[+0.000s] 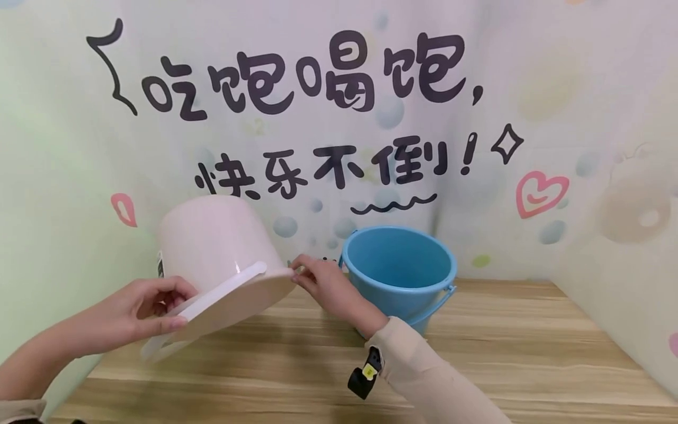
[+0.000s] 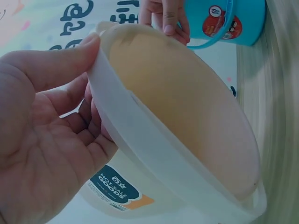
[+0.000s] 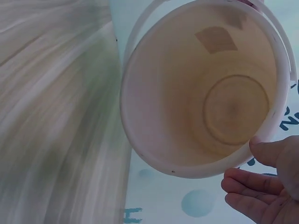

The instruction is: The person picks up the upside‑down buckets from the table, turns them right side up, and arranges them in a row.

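A pale pink bucket [image 1: 217,235] is held in the air, tipped over with its mouth facing down and toward me. My left hand [image 1: 127,309] grips its rim together with the white handle [image 1: 225,290], thumb on one side and curled fingers on the other. On the opposite side, my right hand [image 1: 333,288] pinches the rim between thumb and fingers. The inside of the bucket [image 3: 187,93] shows no contents in the right wrist view. A dark label [image 2: 114,186] is on its outer wall.
Just behind my right hand, a blue bucket [image 1: 392,300] stands upright on the wood-grain table [image 1: 503,347], its handle hanging down. It bears a round red sticker [image 2: 222,21]. A printed cloth backdrop [image 1: 582,106] with large dark characters rises behind the table.
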